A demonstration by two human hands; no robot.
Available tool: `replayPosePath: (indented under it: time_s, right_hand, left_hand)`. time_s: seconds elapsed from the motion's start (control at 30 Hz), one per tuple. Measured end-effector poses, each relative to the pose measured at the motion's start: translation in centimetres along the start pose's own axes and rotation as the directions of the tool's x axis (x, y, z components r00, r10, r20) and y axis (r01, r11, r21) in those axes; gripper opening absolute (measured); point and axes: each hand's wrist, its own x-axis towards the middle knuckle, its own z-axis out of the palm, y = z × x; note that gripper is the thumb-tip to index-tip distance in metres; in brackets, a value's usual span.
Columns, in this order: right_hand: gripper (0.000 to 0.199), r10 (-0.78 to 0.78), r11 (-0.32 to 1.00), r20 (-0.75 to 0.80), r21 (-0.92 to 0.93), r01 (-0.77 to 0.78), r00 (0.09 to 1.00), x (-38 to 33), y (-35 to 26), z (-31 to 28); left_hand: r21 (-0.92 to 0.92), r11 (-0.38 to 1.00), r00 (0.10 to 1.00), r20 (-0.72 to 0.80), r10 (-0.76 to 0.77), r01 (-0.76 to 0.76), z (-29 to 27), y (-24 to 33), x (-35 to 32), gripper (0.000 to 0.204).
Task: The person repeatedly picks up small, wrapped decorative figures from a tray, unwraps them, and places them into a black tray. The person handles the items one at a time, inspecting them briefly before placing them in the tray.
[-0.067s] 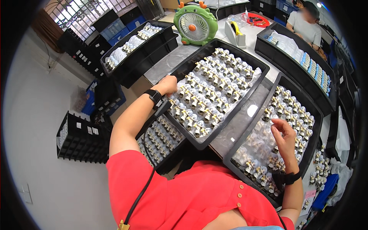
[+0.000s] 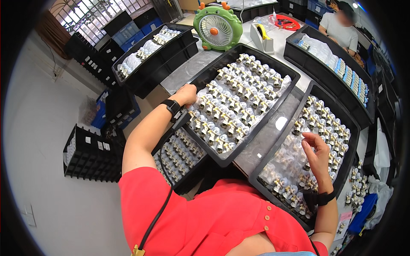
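My left hand (image 2: 186,94) is closed at the left rim of a black tray (image 2: 222,160), its fingertips hidden behind the edge. Rows of small white-and-yellow figurines with clear round heads (image 2: 230,102) fill this tray over plastic film. Over a second black tray (image 2: 256,170) on the right, my right hand (image 2: 316,153) is raised with fingers curled toward the thumb. Whatever lies between those fingertips is too indistinct to name. Beside them, clear plastic film (image 2: 279,160) covers the left part of that tray's similar figurines (image 2: 324,117).
A green fan (image 2: 218,27) and a tape dispenser (image 2: 262,38) stand behind the middle tray. Other trays are at back left (image 2: 149,66) and back right (image 2: 329,70). Below my left arm sits a lower tray of figurines (image 2: 179,155). A person (image 2: 341,32) sits far right.
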Motion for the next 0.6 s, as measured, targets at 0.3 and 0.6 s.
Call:
replayPosePath:
  time_s: [0.3, 0.6]
  right_hand:
    - [0.02, 0.007, 1.0, 0.028, -0.017, -0.006, 1.0, -0.1, -0.2, -0.1]
    - [0.02, 0.005, 0.999, 0.059, -0.034, -0.003, 0.998, -0.1, -0.3, -0.2]
  left_hand:
    - [-0.303, 0.952, 0.999, -0.027, 0.041, -0.047, 0.2, -0.1, -0.4, 0.01]
    - [-0.089, 0.996, 0.998, 0.054, 0.019, -0.014, 0.3, -0.5, 0.7, 0.011]
